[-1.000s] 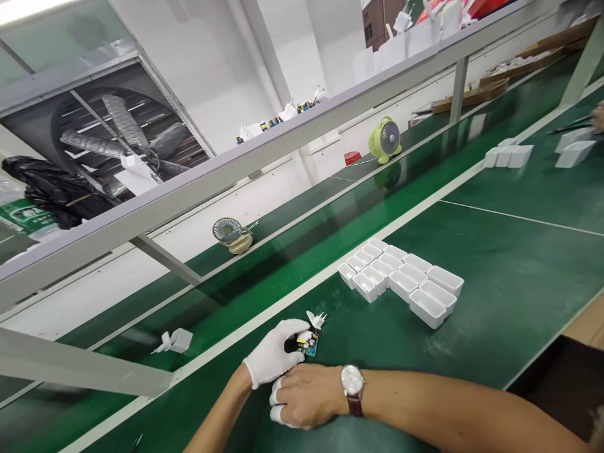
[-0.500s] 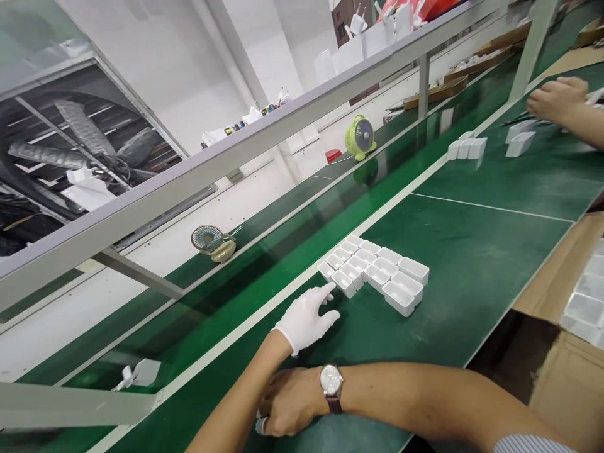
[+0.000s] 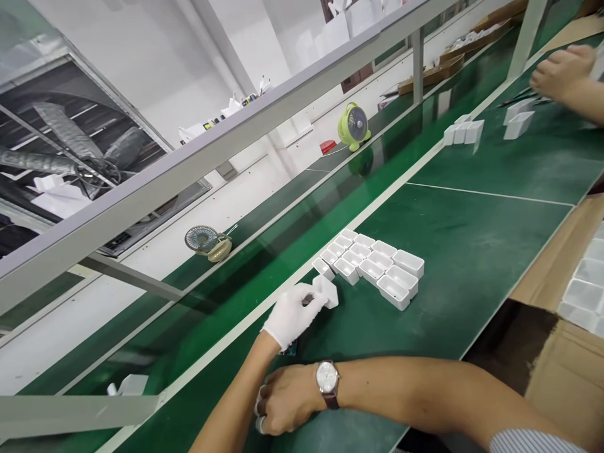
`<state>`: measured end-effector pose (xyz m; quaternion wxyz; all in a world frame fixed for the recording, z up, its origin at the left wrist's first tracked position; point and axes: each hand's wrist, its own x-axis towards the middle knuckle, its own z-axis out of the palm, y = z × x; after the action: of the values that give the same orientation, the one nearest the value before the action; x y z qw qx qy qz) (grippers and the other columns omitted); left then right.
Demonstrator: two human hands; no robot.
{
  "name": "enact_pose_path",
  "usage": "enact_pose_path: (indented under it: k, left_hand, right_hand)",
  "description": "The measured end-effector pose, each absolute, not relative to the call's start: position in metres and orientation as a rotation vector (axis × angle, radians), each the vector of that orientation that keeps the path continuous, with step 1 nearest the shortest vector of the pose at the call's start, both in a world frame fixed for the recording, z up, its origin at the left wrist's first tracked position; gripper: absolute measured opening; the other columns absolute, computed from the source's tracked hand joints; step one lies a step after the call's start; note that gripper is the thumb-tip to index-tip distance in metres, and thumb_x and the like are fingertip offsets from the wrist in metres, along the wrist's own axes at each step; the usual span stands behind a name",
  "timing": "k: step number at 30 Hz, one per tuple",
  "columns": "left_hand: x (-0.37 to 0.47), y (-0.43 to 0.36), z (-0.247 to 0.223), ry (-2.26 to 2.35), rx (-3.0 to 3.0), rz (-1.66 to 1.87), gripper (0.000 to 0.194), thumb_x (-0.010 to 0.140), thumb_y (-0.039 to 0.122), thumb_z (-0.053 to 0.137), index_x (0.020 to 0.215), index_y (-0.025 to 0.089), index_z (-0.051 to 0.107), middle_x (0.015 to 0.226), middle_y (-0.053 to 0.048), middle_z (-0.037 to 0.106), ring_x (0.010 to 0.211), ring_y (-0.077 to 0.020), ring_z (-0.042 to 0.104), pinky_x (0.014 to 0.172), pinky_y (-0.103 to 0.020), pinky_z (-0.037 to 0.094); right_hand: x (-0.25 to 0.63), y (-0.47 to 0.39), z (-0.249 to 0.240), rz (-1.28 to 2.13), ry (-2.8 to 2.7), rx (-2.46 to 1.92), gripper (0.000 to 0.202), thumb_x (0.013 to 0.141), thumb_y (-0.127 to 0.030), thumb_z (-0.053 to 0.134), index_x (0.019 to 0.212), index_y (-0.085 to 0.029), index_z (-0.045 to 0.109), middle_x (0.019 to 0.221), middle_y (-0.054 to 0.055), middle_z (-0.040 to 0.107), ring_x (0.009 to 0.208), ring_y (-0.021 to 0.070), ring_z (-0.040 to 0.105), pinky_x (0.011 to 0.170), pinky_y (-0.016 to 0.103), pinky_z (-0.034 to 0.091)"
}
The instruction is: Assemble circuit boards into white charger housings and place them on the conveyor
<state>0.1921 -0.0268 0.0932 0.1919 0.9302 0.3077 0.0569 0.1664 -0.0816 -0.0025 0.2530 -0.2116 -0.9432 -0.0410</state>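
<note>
Green surface (image 3: 453, 321): white box cluster (image 3: 372, 267) on it. Right hand (image 3: 290, 397): fingers curled, can't tell if gripping. Left hand (image 3: 291, 314): fingers pinch one tilted box (image 3: 329, 293) just beside cluster; edge grip could slip, or box bump neighbours. Circuit board (image 3: 289, 349) mostly hidden near left wrist, could get nudged.

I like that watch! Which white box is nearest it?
The box pinched in the gloved left hand; the grouped boxes sit farther from the watch.
</note>
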Motion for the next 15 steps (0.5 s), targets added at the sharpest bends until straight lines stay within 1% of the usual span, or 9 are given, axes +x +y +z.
enact_pose_path:
  k: [4, 6, 8, 9, 11, 13, 15]
  left_hand:
    - [0.131, -0.017, 0.109, 1.196, 2.467, 0.470, 0.030, 0.087, 0.050, 0.061, 0.082, 0.021, 0.068, 0.082, 0.001, 0.070, 0.079, -0.0163, 0.064, 0.075, -0.026, 0.047]
    - [0.092, -0.008, 0.107, 1.377, 2.365, 0.597, 0.033, 0.086, 0.053, 0.062, 0.084, 0.021, 0.068, 0.082, 0.001, 0.071, 0.078, -0.0172, 0.064, 0.073, -0.026, 0.048]
    - [0.052, 0.000, 0.099, 1.528, 2.270, 0.709, 0.037, 0.085, 0.057, 0.061, 0.087, 0.020, 0.067, 0.083, -0.001, 0.071, 0.080, -0.0190, 0.065, 0.073, -0.028, 0.049]
    - [0.033, 0.003, 0.093, 1.560, 2.226, 0.746, 0.040, 0.084, 0.058, 0.062, 0.090, 0.019, 0.067, 0.086, -0.002, 0.072, 0.082, -0.0205, 0.065, 0.076, -0.029, 0.050]
    - [-0.001, 0.004, 0.079, 1.583, 2.157, 0.772, 0.043, 0.082, 0.059, 0.063, 0.094, 0.018, 0.066, 0.093, -0.005, 0.073, 0.088, -0.0234, 0.067, 0.082, -0.033, 0.052]
    - [-0.027, -0.002, 0.067, 1.603, 2.132, 0.716, 0.041, 0.082, 0.057, 0.064, 0.095, 0.019, 0.067, 0.101, -0.006, 0.073, 0.094, -0.0252, 0.067, 0.087, -0.036, 0.052]
    - [-0.046, -0.011, 0.058, 1.575, 2.130, 0.653, 0.034, 0.084, 0.052, 0.063, 0.093, 0.020, 0.068, 0.109, -0.006, 0.072, 0.099, -0.0253, 0.066, 0.090, -0.037, 0.052]
  right_hand:
    - [0.170, -0.079, -0.005, -0.186, -2.596, -0.541, 0.011, 0.088, -0.023, 0.064, 0.077, -0.021, 0.062, 0.085, 0.002, 0.068, 0.081, 0.0204, 0.062, 0.067, 0.035, 0.047]
    - [0.174, -0.074, -0.005, -0.199, -2.566, -0.558, 0.012, 0.091, -0.024, 0.060, 0.079, -0.020, 0.063, 0.085, 0.002, 0.066, 0.082, 0.0203, 0.061, 0.071, 0.035, 0.046]
    - [0.183, -0.069, -0.001, -0.205, -2.531, -0.589, 0.018, 0.095, -0.030, 0.055, 0.083, -0.019, 0.064, 0.084, 0.002, 0.066, 0.081, 0.0200, 0.060, 0.078, 0.036, 0.045]
    - [0.189, -0.067, 0.002, -0.202, -2.513, -0.618, 0.021, 0.096, -0.035, 0.054, 0.088, -0.019, 0.065, 0.085, 0.003, 0.066, 0.083, 0.0204, 0.060, 0.081, 0.037, 0.045]
    - [0.204, -0.064, 0.011, -0.157, -2.477, -0.717, 0.029, 0.095, -0.043, 0.056, 0.101, -0.016, 0.066, 0.089, 0.006, 0.067, 0.092, 0.0226, 0.061, 0.089, 0.038, 0.044]
    - [0.221, -0.062, 0.021, -0.062, -2.420, -0.846, 0.042, 0.091, -0.046, 0.061, 0.118, -0.014, 0.062, 0.103, 0.010, 0.068, 0.103, 0.0250, 0.060, 0.098, 0.040, 0.041]
    - [0.236, -0.061, 0.027, 0.063, -2.377, -0.964, 0.057, 0.088, -0.050, 0.065, 0.130, -0.011, 0.057, 0.115, 0.015, 0.067, 0.115, 0.0279, 0.057, 0.104, 0.043, 0.038]
